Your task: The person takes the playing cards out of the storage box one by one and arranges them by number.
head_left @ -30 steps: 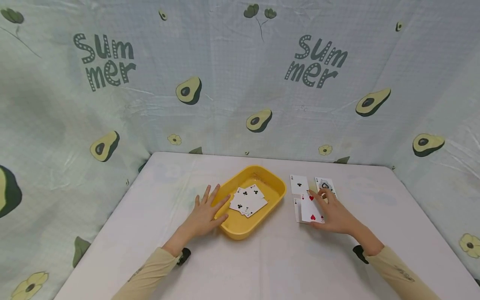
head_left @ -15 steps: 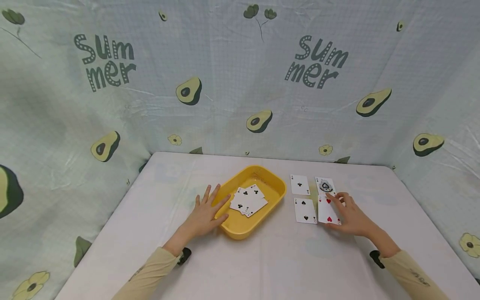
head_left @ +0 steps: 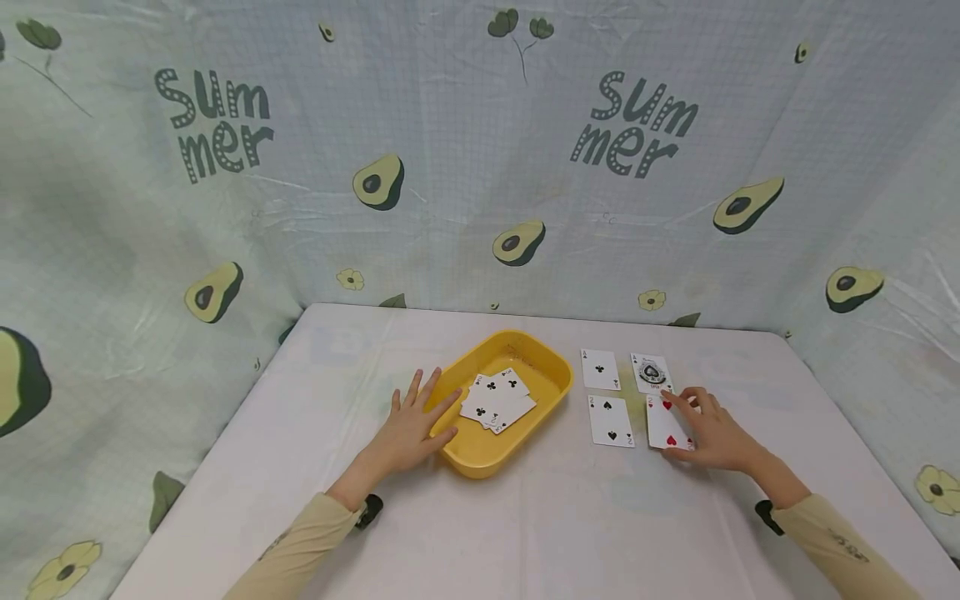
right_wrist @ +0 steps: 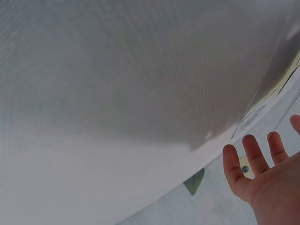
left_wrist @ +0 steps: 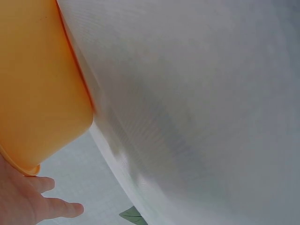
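Thumb and fingers of my right hand (head_left: 716, 437) pinch a two of hearts playing card (head_left: 666, 425) by its near and far edges, low over the table. Directly beyond it lies the ace of spades (head_left: 651, 373). The two of spades (head_left: 611, 422) is to its left, with the ace of clubs (head_left: 600, 371) behind that. My left hand (head_left: 405, 433) rests with spread fingers on the left rim of a yellow tray (head_left: 480, 462). Inside the tray, several face-up cards (head_left: 495, 402) overlap. In the left wrist view the tray's side (left_wrist: 42, 84) rises beside the fingers.
A pale cloth covers the table (head_left: 525, 542). Its far edge meets an upright fabric backdrop (head_left: 450, 125) printed with avocados and flowers, which also closes off both sides.
My right hand has carried the two of hearts rightward, from above the two of spades to a spot nearer than the ace of spades. The left hand and tray have stayed put.
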`<control>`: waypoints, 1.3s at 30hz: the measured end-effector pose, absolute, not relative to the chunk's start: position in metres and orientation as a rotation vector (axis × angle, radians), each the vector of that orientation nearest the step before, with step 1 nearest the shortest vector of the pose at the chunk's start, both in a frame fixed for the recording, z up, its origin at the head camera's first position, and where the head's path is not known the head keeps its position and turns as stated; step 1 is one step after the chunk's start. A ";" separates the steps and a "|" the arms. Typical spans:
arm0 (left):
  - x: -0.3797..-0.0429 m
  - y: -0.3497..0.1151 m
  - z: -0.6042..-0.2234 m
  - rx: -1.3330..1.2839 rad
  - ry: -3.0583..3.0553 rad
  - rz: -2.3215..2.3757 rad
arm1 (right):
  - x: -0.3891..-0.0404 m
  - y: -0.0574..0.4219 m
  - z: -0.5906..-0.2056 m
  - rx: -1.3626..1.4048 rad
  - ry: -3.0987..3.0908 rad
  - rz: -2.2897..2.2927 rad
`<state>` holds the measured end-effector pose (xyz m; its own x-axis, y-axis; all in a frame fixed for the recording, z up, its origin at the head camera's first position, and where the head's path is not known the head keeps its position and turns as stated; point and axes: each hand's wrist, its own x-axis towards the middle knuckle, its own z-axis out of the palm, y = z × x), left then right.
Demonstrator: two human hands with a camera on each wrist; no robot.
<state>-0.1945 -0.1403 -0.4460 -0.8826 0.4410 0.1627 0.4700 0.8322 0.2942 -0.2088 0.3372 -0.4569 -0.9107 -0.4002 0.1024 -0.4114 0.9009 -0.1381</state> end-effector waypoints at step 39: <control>-0.196 -0.140 -0.449 -0.727 -2.924 -0.503 | -0.216 0.340 -0.464 0.638 -3.088 0.256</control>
<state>-0.1964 -0.1400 -0.4491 -0.8831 0.4406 0.1613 0.4692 0.8327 0.2941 -0.2158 0.3400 -0.4643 -0.9185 -0.3952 0.0115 -0.3917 0.9057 -0.1620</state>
